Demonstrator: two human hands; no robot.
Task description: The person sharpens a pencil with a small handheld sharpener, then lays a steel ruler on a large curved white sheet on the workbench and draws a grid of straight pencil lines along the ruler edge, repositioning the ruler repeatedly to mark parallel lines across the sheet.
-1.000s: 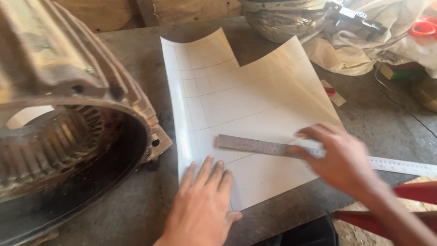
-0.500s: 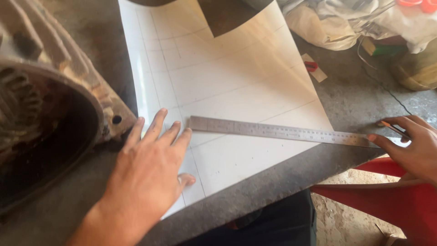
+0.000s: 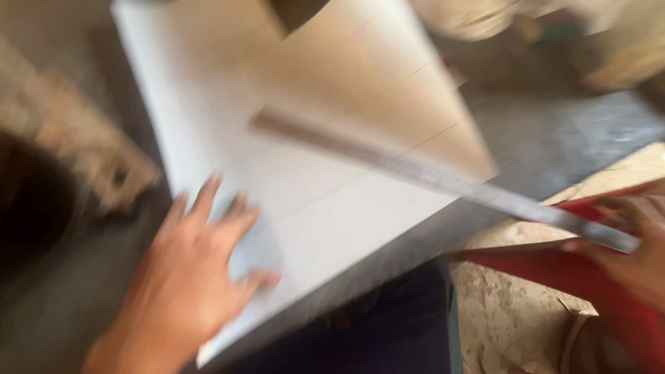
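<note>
The view is badly blurred by motion. A large white sheet (image 3: 325, 173) with faint ruled lines lies on a dark grey worktable (image 3: 554, 138). My left hand (image 3: 194, 277) rests flat on the sheet's near left corner, fingers spread. A long steel ruler (image 3: 429, 176) slants across the sheet, from its middle out past the table's right edge. My right hand (image 3: 637, 249) holds the ruler's far right end, off the table.
A big ribbed metal motor housing (image 3: 76, 173) stands at the left, close to my left hand. Something red (image 3: 533, 266) sits below the table edge at the right. Blurred clutter (image 3: 554, 34) lies at the back right.
The ruler has swung to a steeper slant, with its right end now off the table edge. My left hand has slid towards the sheet's near corner. The camera has moved fast.
</note>
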